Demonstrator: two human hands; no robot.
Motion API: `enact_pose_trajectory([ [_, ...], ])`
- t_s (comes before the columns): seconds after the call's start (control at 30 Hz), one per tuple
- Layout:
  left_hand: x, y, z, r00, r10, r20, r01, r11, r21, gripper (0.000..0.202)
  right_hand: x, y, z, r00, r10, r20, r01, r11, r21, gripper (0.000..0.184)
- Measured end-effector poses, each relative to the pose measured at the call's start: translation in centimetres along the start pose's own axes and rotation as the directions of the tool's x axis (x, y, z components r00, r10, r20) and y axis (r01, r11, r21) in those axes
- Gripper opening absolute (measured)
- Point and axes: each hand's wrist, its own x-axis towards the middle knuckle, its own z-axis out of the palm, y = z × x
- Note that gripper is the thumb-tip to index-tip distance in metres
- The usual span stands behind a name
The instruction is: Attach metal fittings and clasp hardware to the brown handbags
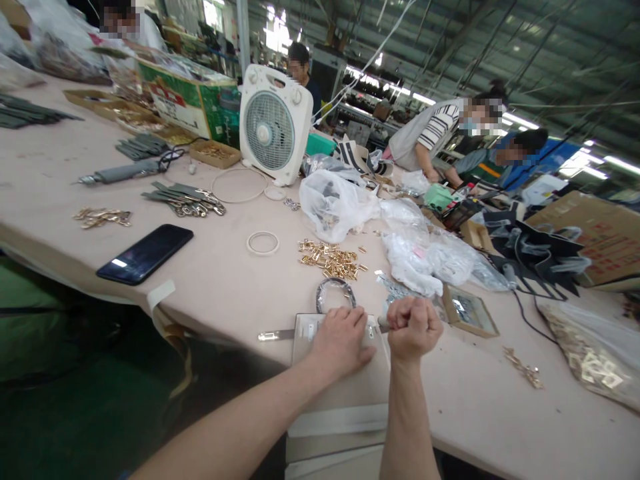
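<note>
My left hand [343,340] lies on a beige bag panel [345,388] near its top edge, fingers laid over it and thumb spread to the side. At that edge stands a dark ring-shaped handle [336,285] that looks wrapped in clear film. A strap with a metal end plate [270,336] sticks out to the left. Just right of the panel, my right hand [414,327] is closed in a fist. Something pale shows at its left side, but its kind is hidden. Ahead of both hands lies a pile of small gold-coloured metal fittings [333,259].
A roll of tape [263,243], a phone [145,254] and a grey electric screwdriver [120,172] lie to the left. A white fan [273,123] stands behind. Plastic bags [335,203] and a parts box [470,311] sit to the right. Several people work beyond.
</note>
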Motion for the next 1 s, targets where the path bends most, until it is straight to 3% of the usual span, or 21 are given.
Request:
enact_pose_trajectory([
  [0.13,0.0,-0.1,0.1,1.000,0.005,-0.006,-0.005,1.000,-0.008,0.053,-1.1,0.6,0.7,0.992,0.106,0.065,-0.092,0.977,-0.191,0.049],
  [0.2,0.0,-0.1,0.1,1.000,0.005,-0.011,-0.005,1.000,-0.015,0.053,-1.1,0.4,0.9,0.990,0.128,0.065,-0.113,0.975,-0.191,0.050],
  [0.33,0.0,-0.1,0.2,1.000,0.001,0.000,-0.001,1.000,-0.011,0.062,-0.2,-1.0,1.1,0.998,-0.031,-0.048,0.030,0.999,-0.019,0.045],
  [0.4,0.0,-0.2,0.2,1.000,-0.002,-0.005,0.002,1.000,-0.006,0.063,0.0,-1.0,0.9,0.994,-0.049,-0.103,0.048,0.999,-0.005,0.045],
  [0.57,0.0,-0.1,0.3,0.999,0.008,-0.042,-0.008,1.000,-0.002,0.057,-0.8,1.7,0.0,0.976,0.212,-0.055,-0.217,0.968,-0.128,0.050],
  [0.7,-0.1,-0.3,0.7,0.998,0.021,-0.057,-0.022,1.000,-0.016,0.064,-1.6,2.6,-0.7,0.971,0.180,-0.157,-0.182,0.983,0.004,0.049],
  [0.87,-1.6,-1.4,-1.0,0.989,0.120,-0.088,-0.120,0.993,0.014,0.079,-1.9,1.8,-1.8,0.981,0.145,-0.128,-0.123,0.979,0.165,0.044],
  [1.0,-3.1,-3.2,-2.9,0.992,0.078,-0.099,-0.083,0.996,-0.041,0.065,-1.6,0.2,-2.0,0.979,0.151,-0.134,-0.108,0.952,0.286,0.037],
])
